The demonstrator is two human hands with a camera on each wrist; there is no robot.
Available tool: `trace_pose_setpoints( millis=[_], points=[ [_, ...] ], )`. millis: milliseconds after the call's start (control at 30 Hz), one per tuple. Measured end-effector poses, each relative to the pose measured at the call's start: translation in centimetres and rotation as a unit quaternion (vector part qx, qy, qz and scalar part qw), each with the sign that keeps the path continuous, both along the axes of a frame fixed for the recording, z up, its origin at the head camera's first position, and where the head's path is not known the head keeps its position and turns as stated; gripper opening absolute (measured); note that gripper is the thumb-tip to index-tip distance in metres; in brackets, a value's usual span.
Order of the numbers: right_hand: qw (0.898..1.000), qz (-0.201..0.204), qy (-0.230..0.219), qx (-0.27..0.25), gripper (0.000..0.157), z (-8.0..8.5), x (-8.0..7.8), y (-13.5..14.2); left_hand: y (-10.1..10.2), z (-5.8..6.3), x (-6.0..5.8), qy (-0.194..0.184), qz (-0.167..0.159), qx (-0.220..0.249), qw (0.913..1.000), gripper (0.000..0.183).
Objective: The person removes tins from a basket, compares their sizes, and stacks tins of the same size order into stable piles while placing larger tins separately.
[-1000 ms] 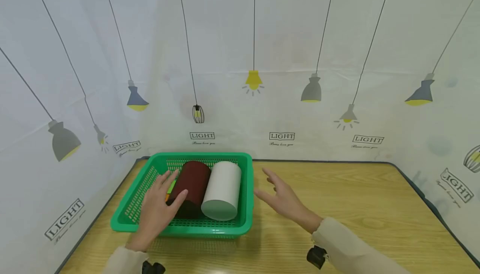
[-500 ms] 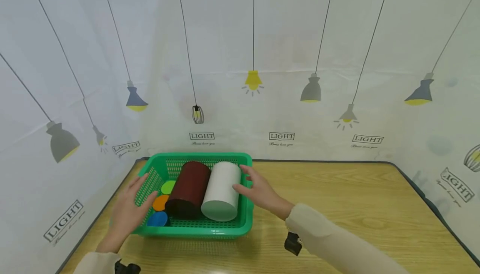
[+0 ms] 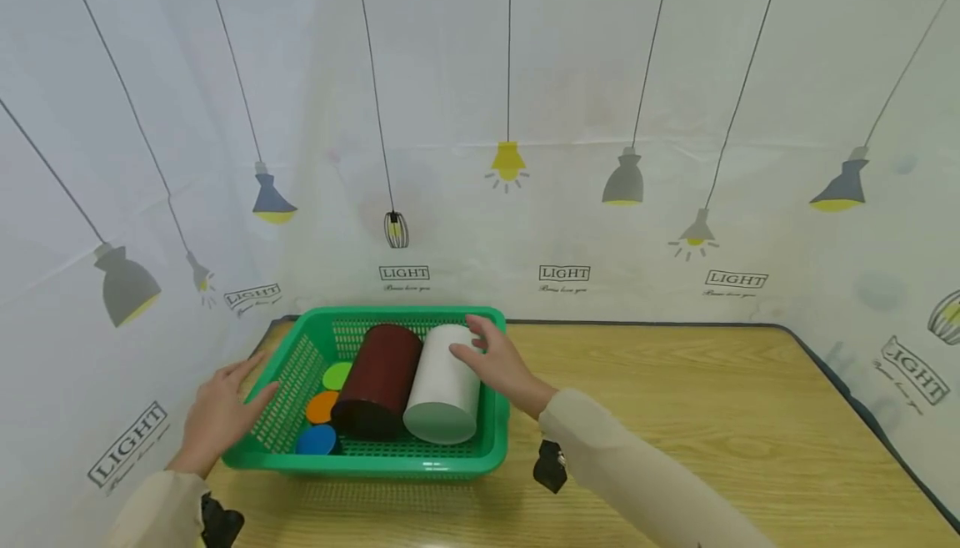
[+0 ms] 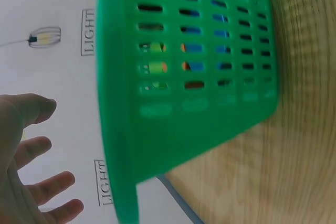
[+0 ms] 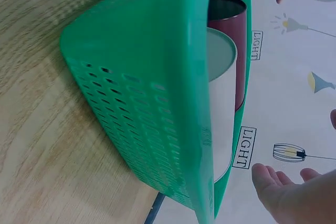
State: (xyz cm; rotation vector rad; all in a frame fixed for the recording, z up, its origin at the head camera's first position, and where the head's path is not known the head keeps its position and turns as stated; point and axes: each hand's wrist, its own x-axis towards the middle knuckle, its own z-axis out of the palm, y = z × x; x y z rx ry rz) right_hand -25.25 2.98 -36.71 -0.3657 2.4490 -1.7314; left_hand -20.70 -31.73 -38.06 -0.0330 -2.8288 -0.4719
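Observation:
A green plastic basket (image 3: 390, 463) sits on the table. Lying side by side in it are a dark red cylinder (image 3: 382, 373) and a white cylinder (image 3: 442, 398) with a pale grey-green end. Along its left part are a lime green disc (image 3: 337, 375), an orange disc (image 3: 322, 406) and a blue round piece (image 3: 317, 439). My left hand (image 3: 217, 416), fingers spread, is beside the basket's left rim; the left wrist view shows a gap between them. Over the white cylinder's right side is my right hand (image 3: 501, 362), fingers relaxed, apart from the basket in the right wrist view.
The wood-grain table (image 3: 675, 414) extends to the right of the basket. Behind it and at both sides hangs a pale backdrop (image 3: 570, 223) printed with lamps. A dark edging (image 3: 637, 323) runs along the table's back.
My left hand has moved left from over the basket's discs to outside its left rim. My right hand has come left from beside the basket to over the white cylinder. The basket stays in place.

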Motion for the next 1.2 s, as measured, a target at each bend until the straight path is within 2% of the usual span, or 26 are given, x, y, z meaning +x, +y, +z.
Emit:
trace_pose_setpoints(
  millis=[200, 400, 567, 700, 833, 1200],
  points=[
    [1.000, -0.009, -0.004, -0.023, 0.060, 0.1, -1.1, -0.8, -1.7, -0.5, -0.8, -0.067, -0.017, 0.006, 0.9976, 0.061],
    [0.998, -0.021, -0.037, -0.040, 0.060, 0.5, -1.8, -1.9, -2.8, -0.4, -1.3, -0.142, -0.012, 0.082, 0.9865, 0.066],
    [0.995, -0.040, -0.067, -0.055, 0.059, 0.7, -2.3, -2.5, -3.4, -0.8, -1.6, -0.170, -0.006, 0.115, 0.9786, 0.070],
    [0.993, -0.054, -0.090, -0.059, 0.059, 0.5, -2.9, -2.7, -3.9, -1.1, -2.0, -0.182, -0.004, 0.128, 0.9749, 0.072],
    [0.989, -0.066, -0.112, -0.071, 0.059, 0.2, -3.4, -2.7, -4.1, -1.0, -2.1, -0.178, -0.011, 0.139, 0.9742, 0.072],
    [0.981, -0.092, -0.147, -0.087, 0.060, -0.5, -4.1, -2.6, -4.6, -1.5, -2.8, -0.176, -0.028, 0.171, 0.9690, 0.059]
  ],
)
